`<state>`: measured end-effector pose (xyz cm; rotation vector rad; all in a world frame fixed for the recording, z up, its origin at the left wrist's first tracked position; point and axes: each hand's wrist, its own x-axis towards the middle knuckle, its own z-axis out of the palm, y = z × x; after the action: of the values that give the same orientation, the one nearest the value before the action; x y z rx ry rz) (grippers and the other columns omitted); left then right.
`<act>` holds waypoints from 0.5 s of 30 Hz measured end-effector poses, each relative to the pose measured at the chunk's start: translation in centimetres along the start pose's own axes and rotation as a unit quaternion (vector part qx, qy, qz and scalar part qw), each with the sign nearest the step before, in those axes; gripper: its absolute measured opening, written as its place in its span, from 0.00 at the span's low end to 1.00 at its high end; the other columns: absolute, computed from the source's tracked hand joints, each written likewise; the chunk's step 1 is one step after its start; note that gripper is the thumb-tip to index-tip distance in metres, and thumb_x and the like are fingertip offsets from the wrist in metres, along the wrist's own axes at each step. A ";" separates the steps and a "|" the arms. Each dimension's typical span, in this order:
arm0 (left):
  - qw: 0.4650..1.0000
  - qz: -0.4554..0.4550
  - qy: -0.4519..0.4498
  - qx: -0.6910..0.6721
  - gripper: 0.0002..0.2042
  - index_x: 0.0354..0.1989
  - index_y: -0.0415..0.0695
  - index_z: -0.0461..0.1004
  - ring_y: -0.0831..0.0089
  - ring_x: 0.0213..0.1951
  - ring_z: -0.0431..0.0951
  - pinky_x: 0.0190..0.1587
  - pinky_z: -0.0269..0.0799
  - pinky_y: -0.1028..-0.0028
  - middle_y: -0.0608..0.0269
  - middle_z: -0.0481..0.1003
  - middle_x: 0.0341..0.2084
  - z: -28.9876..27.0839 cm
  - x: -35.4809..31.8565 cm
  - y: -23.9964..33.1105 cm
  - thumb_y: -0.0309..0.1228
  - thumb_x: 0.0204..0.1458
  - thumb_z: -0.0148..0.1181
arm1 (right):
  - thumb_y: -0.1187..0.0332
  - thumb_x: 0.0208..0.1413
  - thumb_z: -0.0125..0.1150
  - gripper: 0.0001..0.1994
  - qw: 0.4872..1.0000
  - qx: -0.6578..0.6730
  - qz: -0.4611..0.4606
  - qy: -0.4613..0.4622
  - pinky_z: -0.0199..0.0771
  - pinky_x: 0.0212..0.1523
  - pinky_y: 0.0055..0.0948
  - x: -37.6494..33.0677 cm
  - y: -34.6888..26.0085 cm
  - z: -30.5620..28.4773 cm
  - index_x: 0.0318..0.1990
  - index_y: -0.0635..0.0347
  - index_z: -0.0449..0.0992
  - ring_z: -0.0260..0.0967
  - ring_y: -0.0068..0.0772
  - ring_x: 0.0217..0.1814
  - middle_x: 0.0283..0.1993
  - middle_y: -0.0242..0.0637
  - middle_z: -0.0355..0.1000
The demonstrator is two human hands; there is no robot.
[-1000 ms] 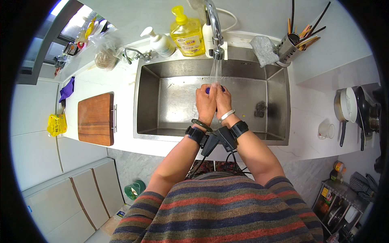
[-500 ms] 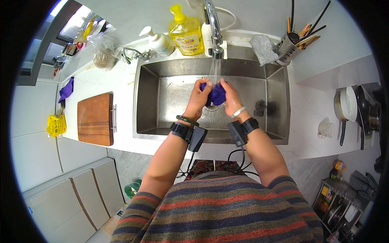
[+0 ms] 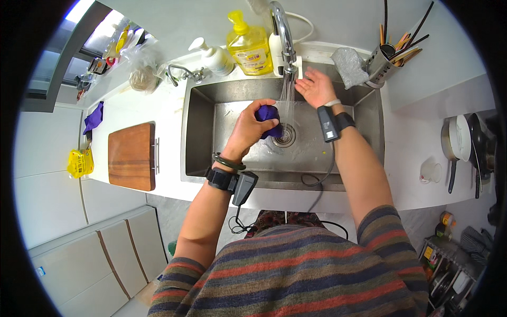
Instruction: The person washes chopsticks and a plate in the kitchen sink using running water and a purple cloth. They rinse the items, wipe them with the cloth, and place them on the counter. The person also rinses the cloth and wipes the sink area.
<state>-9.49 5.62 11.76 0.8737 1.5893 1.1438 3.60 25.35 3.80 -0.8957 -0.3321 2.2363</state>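
Observation:
My left hand (image 3: 251, 126) is closed around a bunched purple cloth (image 3: 268, 117), held over the sink (image 3: 232, 153) just left of the running water. My right hand (image 3: 315, 87) is open, fingers apart and palm partly upturned. It is beside the faucet (image 3: 288, 53), to the right of the falling stream, and holds nothing. Water runs from the spout toward the round drain (image 3: 285, 136) in the steel basin. Dark devices with cables are strapped to both wrists.
Behind the sink stand a yellow soap bottle (image 3: 251, 50), a white pump bottle (image 3: 214, 58) and a utensil holder (image 3: 381, 66). On the left counter lies a wooden cutting board (image 3: 132, 157). A clear cup (image 3: 430, 171) and pans (image 3: 455, 140) are at the right.
My right hand has let go of the purple cloth and moved up and right beside the faucet. My left hand has shifted slightly left with the cloth, and the drain has come into view.

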 end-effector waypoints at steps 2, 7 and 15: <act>1.000 -0.002 -0.011 0.003 0.22 0.50 0.42 0.71 0.78 0.35 0.71 0.40 0.71 0.78 0.66 0.72 0.34 -0.9 -0.4 -0.2 0.18 0.43 0.64 | 0.57 0.56 0.54 0.36 1.000 -0.006 -0.009 -0.027 0.42 0.70 0.49 -0.5 -1.1 0.8 0.68 0.60 0.47 0.42 0.53 0.72 0.71 0.55 0.35; 0.999 -0.021 -0.049 0.005 0.25 0.49 0.44 0.71 0.76 0.38 0.71 0.44 0.71 0.76 0.66 0.71 0.36 -2.8 -1.1 -1.2 0.15 0.39 0.64 | 0.58 0.56 0.56 0.41 0.998 -0.050 0.023 -0.014 0.50 0.64 0.60 -2.2 -2.2 1.4 0.69 0.61 0.38 0.42 0.57 0.71 0.69 0.61 0.39; 0.919 0.262 -0.131 0.263 0.24 0.46 0.43 0.72 0.55 0.48 0.72 0.53 0.68 0.66 0.56 0.71 0.44 -1.4 -3.7 -1.1 0.14 0.35 0.62 | 0.46 0.49 0.64 0.47 0.934 -0.019 0.353 0.049 0.48 0.60 0.73 -8.9 10.8 -5.0 0.66 0.66 0.46 0.39 0.68 0.70 0.69 0.62 0.37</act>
<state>-9.80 1.52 11.97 1.8139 1.4952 0.8937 6.18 11.28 -0.30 -1.2926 0.0080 2.8197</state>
